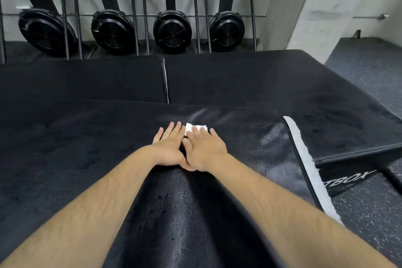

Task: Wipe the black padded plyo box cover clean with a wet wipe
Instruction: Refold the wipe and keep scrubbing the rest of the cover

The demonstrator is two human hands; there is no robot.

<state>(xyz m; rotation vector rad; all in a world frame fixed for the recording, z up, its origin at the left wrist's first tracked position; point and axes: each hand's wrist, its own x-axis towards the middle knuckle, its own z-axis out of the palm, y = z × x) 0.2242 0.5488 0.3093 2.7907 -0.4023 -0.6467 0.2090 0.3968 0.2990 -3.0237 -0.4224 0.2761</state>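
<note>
On the black cover (65, 148), near its far edge, the white wipe (194, 126) lies flat under the straight fingers of the right hand (205, 148), which presses it down. The left hand (168, 146) rests flat on the cover, holding nothing, and touches the right hand. Beyond the cover stand rowing machines (171, 28).

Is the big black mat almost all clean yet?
Partly. The cover shines wet in the middle and on the right, so that looks wiped. The right hand presses the wet wipe flat near the far edge, left hand beside it. The dull left part looks not yet wiped.
</note>
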